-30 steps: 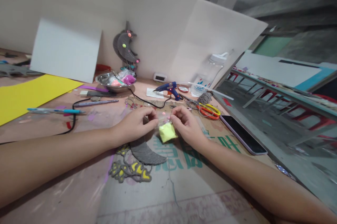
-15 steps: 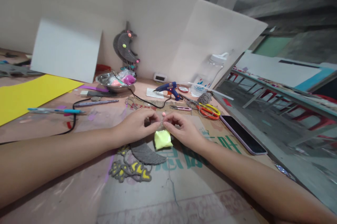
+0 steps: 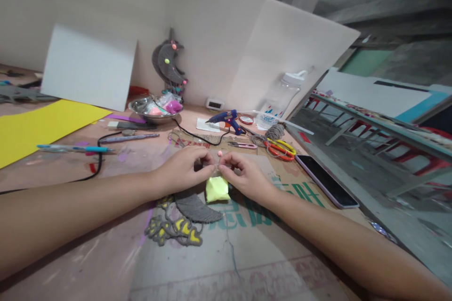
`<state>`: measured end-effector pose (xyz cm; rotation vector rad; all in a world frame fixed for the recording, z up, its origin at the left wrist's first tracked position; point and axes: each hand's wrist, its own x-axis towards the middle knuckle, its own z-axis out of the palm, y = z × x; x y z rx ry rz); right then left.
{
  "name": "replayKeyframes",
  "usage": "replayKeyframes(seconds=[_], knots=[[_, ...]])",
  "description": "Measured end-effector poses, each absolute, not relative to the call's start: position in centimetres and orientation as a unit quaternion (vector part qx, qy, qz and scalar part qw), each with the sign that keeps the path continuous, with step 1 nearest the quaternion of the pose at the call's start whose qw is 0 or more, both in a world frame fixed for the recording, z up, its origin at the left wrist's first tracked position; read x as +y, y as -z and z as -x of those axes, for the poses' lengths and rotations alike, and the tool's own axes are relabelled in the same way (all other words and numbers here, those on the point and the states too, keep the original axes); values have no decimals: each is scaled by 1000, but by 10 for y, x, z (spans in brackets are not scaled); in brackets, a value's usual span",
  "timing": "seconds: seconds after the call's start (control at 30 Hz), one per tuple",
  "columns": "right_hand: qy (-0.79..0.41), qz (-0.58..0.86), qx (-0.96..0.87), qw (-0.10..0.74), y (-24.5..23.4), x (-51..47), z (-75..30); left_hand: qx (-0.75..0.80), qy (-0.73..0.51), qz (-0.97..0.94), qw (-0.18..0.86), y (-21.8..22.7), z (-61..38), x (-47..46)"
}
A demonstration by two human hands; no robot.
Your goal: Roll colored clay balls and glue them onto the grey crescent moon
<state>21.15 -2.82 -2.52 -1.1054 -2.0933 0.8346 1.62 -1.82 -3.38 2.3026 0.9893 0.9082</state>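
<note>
Okay, head view, the only one: left hand (image 3: 185, 166) and right hand (image 3: 247, 176) nearly meet, thumb and fingertips of each pinched together, both apparently clamped on the top edge of a small clear bag (image 3: 217, 190). Bag is just below the grip, on the wearer's side, plump with bright yellow stuff; whether its base touches the cardboard (image 3: 187, 272), can't tell. Pink ball (image 3: 220, 153) just beyond the fingertips; what it sits on, hidden.

Near side of grip, leftward: grey moon (image 3: 199, 207), upper part hidden by the left hand, with a grey-and-yellow ornament (image 3: 173, 232) just beside it. Beyond grip: knife (image 3: 243, 145), then glue gun (image 3: 226, 116) on the surface (image 3: 70, 277); farther left, bowl (image 3: 155, 116) and an upright moon (image 3: 165, 61) dotted with balls. Right of grip: scissors (image 3: 282, 150), phone (image 3: 326, 181), both well apart from it.

Progress, as judged: lower moon's visible part looks fully covered in grey, ornament's loops partly yellow, so both seem well along. Bag seems barely begun: no clear opening visible, filling all inside, none seen out. Lower moon's visible part bears no balls, so it looks less complete than the upright one.
</note>
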Motion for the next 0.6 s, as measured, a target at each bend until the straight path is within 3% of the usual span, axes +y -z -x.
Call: replayKeyframes(seconds=[0.6], knots=[[-370, 441, -720, 386, 29, -24, -214, 404, -365, -793, 271, 32, -14, -18]])
